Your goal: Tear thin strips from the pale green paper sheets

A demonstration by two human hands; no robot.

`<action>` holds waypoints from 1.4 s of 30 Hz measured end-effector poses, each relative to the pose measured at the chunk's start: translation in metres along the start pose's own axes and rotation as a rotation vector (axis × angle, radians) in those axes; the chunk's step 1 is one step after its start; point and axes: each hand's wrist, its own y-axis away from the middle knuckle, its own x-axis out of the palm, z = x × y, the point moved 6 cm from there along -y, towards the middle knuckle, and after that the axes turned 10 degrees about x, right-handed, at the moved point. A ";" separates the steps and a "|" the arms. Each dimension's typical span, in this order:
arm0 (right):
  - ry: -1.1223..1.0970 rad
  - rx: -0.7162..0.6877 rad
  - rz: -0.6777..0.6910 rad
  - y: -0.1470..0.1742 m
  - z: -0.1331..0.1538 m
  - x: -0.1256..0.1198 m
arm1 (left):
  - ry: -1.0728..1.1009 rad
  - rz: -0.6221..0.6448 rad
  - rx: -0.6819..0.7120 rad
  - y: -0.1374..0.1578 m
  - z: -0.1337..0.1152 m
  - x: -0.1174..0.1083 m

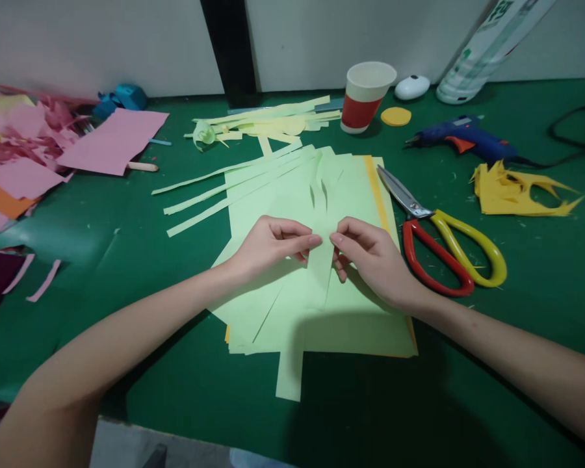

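Note:
A light green paper strip [320,250] is pinched at both edges above a pile of paper. My left hand [275,246] grips its left edge between thumb and fingers, and my right hand [365,253] has the right edge the same way. The strip's upper part curls away from me. Beneath lies a stack of light green sheets [351,331] with orange-yellow edges showing. Several thin green strips [199,201] fan out over the stack's upper left. One wider strip [289,377] sticks out past the near edge.
Scissors [429,227] with red and yellow handles lie right of the stack. Behind are a paper cup [363,104], a blue glue gun [463,138] and yellow paper scraps [504,192]. Pink paper [117,140] is heaped at left. A wall closes the table's far side.

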 end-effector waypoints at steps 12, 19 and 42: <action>-0.037 -0.003 -0.001 -0.001 -0.003 -0.001 | 0.037 -0.078 0.074 -0.001 0.001 -0.004; 0.007 0.012 -0.007 0.000 -0.001 0.000 | -0.019 -0.047 0.011 0.001 0.001 -0.001; -0.094 0.003 0.028 0.000 -0.001 0.002 | 0.073 -0.147 0.056 -0.001 0.003 -0.005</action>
